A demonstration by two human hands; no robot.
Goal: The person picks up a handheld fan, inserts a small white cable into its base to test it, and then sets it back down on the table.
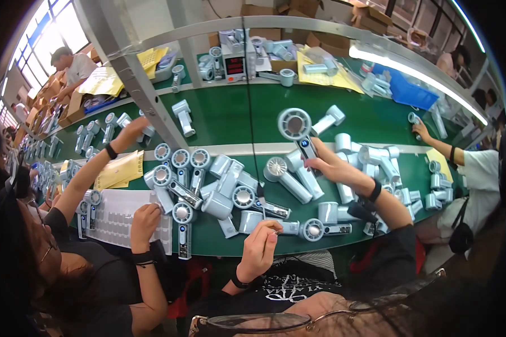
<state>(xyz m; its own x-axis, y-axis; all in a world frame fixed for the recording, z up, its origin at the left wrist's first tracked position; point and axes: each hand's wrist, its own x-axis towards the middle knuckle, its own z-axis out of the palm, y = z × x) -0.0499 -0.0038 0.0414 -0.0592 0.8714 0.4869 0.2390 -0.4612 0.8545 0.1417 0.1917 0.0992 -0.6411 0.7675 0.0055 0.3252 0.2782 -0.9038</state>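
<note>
In my raised right hand (336, 167) is a pale blue handheld fan (296, 127), its round head up and a small lit display on the handle. My left hand (258, 250) is closed in a pinch near the table's front edge; whatever lies between its fingertips is too small to make out. Just above it, a thin dark-ended cable (251, 112) hangs from overhead. Several more fans, such as one lying flat (312, 230) and one with a silvery head (276, 168), are heaped around both hands on the green table (219, 121).
At my left a co-worker's hand (146, 220) rests over a white compartment tray (118, 205), the other reaching across a metal post (146, 84). On the back shelf stand a boxy device with a red display (234, 66) and a blue bin (413, 92). Another person works at the right.
</note>
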